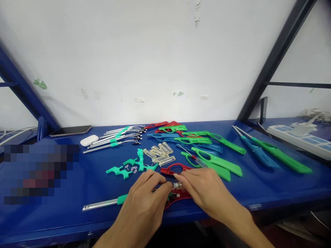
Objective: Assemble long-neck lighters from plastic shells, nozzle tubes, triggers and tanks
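Near the table's front edge lies a red lighter shell half, partly covered by both hands. My left hand is closed over the lighter's front part, where a metal tube with a teal collar sticks out to the left. A dark igniter end shows beneath its fingers. My right hand pinches a clear fuel tank over the red shell, its valve end pointing at my left fingertips; the rest of the tank is hidden. Just behind the hands lies another red shell half.
Behind lie tube assemblies with wires, clear fuel tanks, teal triggers, green shell halves and a screwdriver. Two whole lighters and a power strip are right; a phone and white case are left.
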### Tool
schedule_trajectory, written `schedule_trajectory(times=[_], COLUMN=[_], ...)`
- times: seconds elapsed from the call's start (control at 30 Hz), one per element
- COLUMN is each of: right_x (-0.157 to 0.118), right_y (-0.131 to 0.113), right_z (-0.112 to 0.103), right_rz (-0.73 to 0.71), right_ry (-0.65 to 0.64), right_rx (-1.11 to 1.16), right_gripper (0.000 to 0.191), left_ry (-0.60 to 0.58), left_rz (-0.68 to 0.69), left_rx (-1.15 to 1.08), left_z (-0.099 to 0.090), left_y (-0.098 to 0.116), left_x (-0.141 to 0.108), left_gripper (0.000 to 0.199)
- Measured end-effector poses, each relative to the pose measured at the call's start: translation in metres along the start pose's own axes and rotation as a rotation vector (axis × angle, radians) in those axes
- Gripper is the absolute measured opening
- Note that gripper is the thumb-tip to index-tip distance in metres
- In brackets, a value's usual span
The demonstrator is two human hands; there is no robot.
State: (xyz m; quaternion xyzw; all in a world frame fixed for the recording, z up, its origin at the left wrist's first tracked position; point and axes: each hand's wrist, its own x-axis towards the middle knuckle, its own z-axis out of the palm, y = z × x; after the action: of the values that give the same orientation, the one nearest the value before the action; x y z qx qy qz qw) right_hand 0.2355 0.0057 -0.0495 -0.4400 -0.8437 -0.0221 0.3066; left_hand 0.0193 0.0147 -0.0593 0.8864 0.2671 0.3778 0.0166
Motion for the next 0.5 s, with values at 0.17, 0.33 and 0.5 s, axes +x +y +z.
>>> schedule_trajectory(times=[0.17, 0.33, 0.5], right_x=[-0.0002, -0.0003, -0.0020], right_y=[0.0001, 0.0003, 0.0006], right_z=[-0.0007, -0.0003, 0.0002], right_rz=[0.034, 0.034, 0.027], right_ry=[0.029, 0.012, -0.018], right_rx=[0.001, 0.013, 0.029], right_gripper=[0.054, 0.053, 0.052], left_ry=[0.046, 0.023, 0.010], left_rz=[-0.032, -0.016, 0.002], left_rx=[-0.030, -0.014, -0.005], left_z=[-0.0014, -0.0017, -0.0004], left_y=[0.0012, 0.0034, 0.0032], left_x=[0.0026, 0.0047, 0.0022], left_gripper=[0.014, 0.016, 0.017])
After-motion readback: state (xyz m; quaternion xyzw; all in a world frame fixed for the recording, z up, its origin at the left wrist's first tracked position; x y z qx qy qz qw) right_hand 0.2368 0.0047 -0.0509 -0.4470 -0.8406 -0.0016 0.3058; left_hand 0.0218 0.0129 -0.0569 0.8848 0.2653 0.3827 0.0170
